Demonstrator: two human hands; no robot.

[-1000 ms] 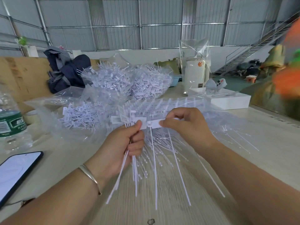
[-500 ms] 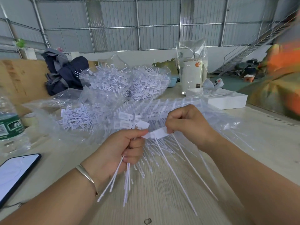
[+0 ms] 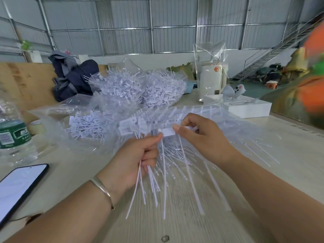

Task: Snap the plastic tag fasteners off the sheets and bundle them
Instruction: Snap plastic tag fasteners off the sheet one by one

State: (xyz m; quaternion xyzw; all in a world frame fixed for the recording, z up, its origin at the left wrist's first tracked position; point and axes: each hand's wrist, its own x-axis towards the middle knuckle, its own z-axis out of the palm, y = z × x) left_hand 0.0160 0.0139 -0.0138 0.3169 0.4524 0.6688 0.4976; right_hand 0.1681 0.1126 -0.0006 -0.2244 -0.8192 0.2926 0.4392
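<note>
My left hand [image 3: 138, 158] grips a bundle of loose white tag fasteners [image 3: 152, 183]; their thin tails hang down below my fist and their flat heads stick up above it. My right hand [image 3: 201, 137] pinches the flat head of a white fastener strip [image 3: 168, 132] just right of my left thumb, with long tails hanging from it. Behind both hands lies a sheet of joined fasteners [image 3: 175, 113] on clear plastic. Bags of fasteners [image 3: 140, 88] are heaped further back.
A water bottle [image 3: 12, 134] and a phone [image 3: 15, 188] lie at the left on the pale wooden table [image 3: 289, 155]. A white box [image 3: 249, 109] and a bagged white canister [image 3: 212, 81] stand at the back right. Dark clothing [image 3: 73, 76] is piled behind.
My right hand pulled a fastener piece down and away from the sheet, then came back up level. It now pinches the strip beside my left thumb. My left hand kept its bundle.
</note>
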